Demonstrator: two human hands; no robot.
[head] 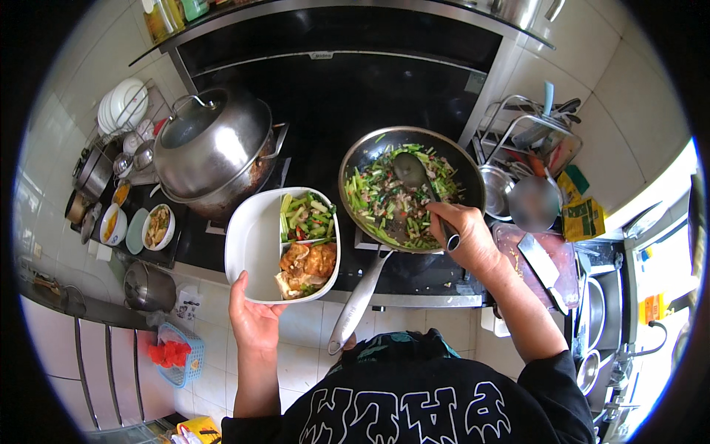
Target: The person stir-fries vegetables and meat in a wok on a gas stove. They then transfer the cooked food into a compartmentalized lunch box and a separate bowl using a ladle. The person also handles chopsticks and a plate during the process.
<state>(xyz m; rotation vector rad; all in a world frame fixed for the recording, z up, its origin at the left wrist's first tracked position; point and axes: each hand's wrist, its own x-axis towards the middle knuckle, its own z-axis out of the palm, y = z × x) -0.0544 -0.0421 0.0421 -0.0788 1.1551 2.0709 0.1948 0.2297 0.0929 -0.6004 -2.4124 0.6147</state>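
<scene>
My left hand [256, 319] holds a white divided lunch box [252, 244] by its near edge, left of the frying pan. Chopped green stalks with red bits [307, 217] fill its upper right compartment, and browned tofu-like pieces [310, 263] lie in the lower right one; the large left compartment is bare. My right hand [463, 236] grips the dark handle of a cooking ladle [411, 171], whose bowl rests among the stir-fried greens and minced meat [388, 194] in the frying pan [480, 186]. The pan's handle [358, 305] points towards me.
A lidded wok [216, 150] stands on the left burner. Bowls of food [158, 226] sit at far left beside a plate rack [125, 108]. At right, a cleaver [538, 266] lies on a cutting board [507, 238], near the sink [607, 311]. A blue basket [191, 355] is on the floor.
</scene>
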